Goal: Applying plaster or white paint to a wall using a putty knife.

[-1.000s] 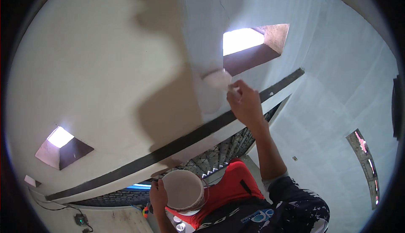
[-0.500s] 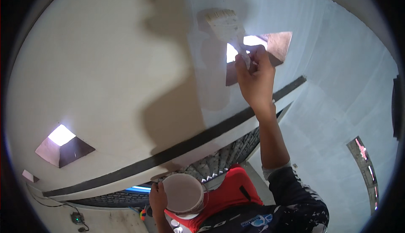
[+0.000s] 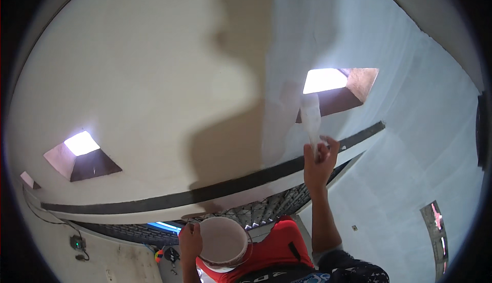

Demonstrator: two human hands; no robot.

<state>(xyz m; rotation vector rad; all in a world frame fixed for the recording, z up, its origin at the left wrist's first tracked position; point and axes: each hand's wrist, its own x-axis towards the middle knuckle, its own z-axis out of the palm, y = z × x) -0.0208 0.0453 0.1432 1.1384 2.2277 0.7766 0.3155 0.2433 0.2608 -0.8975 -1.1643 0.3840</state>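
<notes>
My right hand [image 3: 321, 164] grips the handle of a wide paintbrush [image 3: 311, 115] with fingers and thumb. The brush is edge-on, bristle end up, in front of the wall beside a window-like opening [image 3: 338, 101]; whether the bristles touch the wall I cannot tell. My left hand [image 3: 190, 241] holds the left rim of a pale paint bucket [image 3: 225, 263] with a wire handle, low in front of my body. The bucket's mouth faces up; how much it holds is unclear. Around the brush the wall has a whitish coat [image 3: 287, 42], beside plain beige wall [image 3: 143, 88] to the left.
A second recessed opening [image 3: 96, 165] is at the left. A dark ledge band [image 3: 241, 184] crosses the wall below, with a dark grille [image 3: 277, 206] beneath it. A small box with a green light and cables [image 3: 77, 242] hangs at lower left. My shadow falls on the wall.
My right hand has drawn the brush down the wall, from above the right opening to its lower left edge, turning it edge-on. My left hand keeps holding the bucket. The view has shifted slightly.
</notes>
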